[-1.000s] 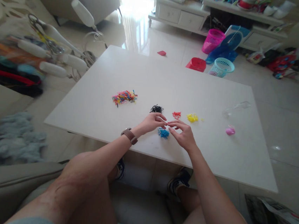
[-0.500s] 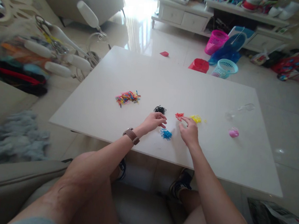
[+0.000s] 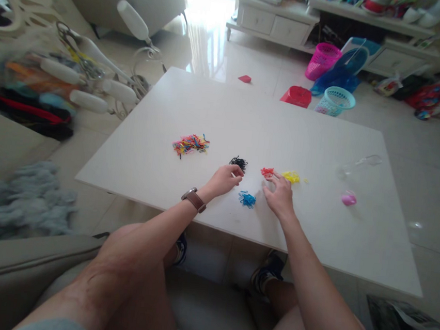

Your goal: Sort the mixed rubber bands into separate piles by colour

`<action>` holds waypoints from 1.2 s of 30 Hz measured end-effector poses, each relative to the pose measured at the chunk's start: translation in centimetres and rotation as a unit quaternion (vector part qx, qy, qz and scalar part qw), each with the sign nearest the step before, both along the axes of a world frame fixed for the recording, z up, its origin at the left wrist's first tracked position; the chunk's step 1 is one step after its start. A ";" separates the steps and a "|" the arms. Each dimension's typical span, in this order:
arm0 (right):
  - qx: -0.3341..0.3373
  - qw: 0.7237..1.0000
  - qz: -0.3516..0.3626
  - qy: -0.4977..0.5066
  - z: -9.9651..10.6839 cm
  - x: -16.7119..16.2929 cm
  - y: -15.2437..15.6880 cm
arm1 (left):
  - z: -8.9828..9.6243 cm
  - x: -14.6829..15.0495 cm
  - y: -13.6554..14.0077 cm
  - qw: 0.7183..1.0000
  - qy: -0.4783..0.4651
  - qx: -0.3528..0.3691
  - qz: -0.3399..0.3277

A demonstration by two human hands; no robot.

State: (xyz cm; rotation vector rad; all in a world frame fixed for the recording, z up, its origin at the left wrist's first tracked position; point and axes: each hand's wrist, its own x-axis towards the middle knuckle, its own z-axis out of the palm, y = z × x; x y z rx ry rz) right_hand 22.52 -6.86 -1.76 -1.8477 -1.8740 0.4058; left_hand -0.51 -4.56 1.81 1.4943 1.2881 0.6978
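Observation:
My left hand (image 3: 225, 179), a brown-strapped watch (image 3: 194, 199) on its wrist, hovers at the near edge of a pile of black rubber bands (image 3: 239, 162). Its fingers are curled in, and whatever they may hold is too small to make out. With thumb and fingers apart, my right hand (image 3: 280, 195) has its fingertips at the edge of the small red rubber bands (image 3: 267, 172). Yellow rubber bands (image 3: 291, 177) lie just beyond it to the right. Between the hands, closer to me, is a blue heap of rubber bands (image 3: 247, 199). A mixed-colour pile (image 3: 191, 145) sits farther left.
On the right of the white table (image 3: 225, 108) lie a pink object (image 3: 349, 198) and a clear, see-through item (image 3: 368, 160). Beyond the far edge, a red container (image 3: 296, 96) and a light-blue basket (image 3: 335, 102) stand on the floor. A lamp-like fixture (image 3: 120, 91) is at the left.
The whole view has shifted slightly, so the table appears a little farther right. My left hand has drawn slightly left and its fingers are more curled. My right hand stays by the red bands.

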 end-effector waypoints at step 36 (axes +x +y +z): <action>-0.001 0.999 -0.032 0.034 3.0 1.1 -2.3 | -1.9 -9.7 3.4 0.885 0.444 -0.072 0.118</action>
